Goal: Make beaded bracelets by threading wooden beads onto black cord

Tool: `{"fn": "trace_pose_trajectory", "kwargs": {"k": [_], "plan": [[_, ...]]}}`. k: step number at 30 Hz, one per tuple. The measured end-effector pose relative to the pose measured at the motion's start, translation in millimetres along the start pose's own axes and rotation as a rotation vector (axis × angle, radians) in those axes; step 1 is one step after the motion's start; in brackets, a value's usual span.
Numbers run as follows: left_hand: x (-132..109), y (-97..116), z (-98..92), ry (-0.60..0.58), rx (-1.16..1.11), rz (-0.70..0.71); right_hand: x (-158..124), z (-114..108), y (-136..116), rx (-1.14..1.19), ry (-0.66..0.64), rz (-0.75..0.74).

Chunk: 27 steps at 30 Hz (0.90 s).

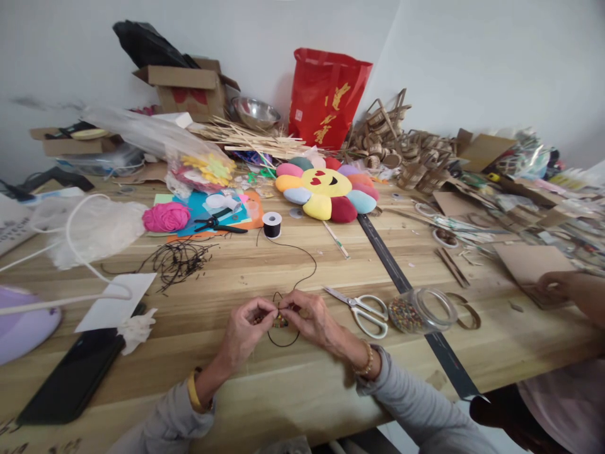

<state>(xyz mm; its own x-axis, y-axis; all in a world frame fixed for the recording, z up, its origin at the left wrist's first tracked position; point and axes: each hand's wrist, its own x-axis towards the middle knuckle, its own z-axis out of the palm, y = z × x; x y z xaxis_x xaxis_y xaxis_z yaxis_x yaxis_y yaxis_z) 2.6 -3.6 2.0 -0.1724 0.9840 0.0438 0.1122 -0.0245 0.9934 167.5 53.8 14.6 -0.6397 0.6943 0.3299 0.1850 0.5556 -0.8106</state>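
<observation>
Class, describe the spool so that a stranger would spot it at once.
Find the big flower cushion. Just in front of its left edge stands a small spool. Its white top over black cord sets it apart from the pink yarn farther left.

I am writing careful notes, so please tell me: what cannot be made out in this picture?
In the head view:
Black cord, where pinched: hidden by left hand and right hand.
Beads in the jar: too small to count.
Purple object: cut off by left edge.
Another person's arm: cut off by right edge.
</observation>
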Motion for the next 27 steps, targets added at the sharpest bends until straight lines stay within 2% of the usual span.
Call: {"fn": "trace_pose_trajectory", "kwargs": {"k": [8,11,13,20,27], "plan": [[0,2,0.0,-0.007,0.010,0.027,0,-1,-2,0.023,0.003,0.006],[0,1,-0.4,-0.004,0.034,0.059,2,-3,-3,0.052,-0.026,0.053],[-1,-2,-0.7,0.002,0.082,0.120,3,-5,-4,0.072,-0.044,0.096],[-1,-7,0.4,0.068,0.285,0.472,4,-7,-2,0.139,-0.087,0.157],[0,-6,0.8,0.046,0.332,0.552,5,-11,-3,0.145,-0.170,0.197]]}}
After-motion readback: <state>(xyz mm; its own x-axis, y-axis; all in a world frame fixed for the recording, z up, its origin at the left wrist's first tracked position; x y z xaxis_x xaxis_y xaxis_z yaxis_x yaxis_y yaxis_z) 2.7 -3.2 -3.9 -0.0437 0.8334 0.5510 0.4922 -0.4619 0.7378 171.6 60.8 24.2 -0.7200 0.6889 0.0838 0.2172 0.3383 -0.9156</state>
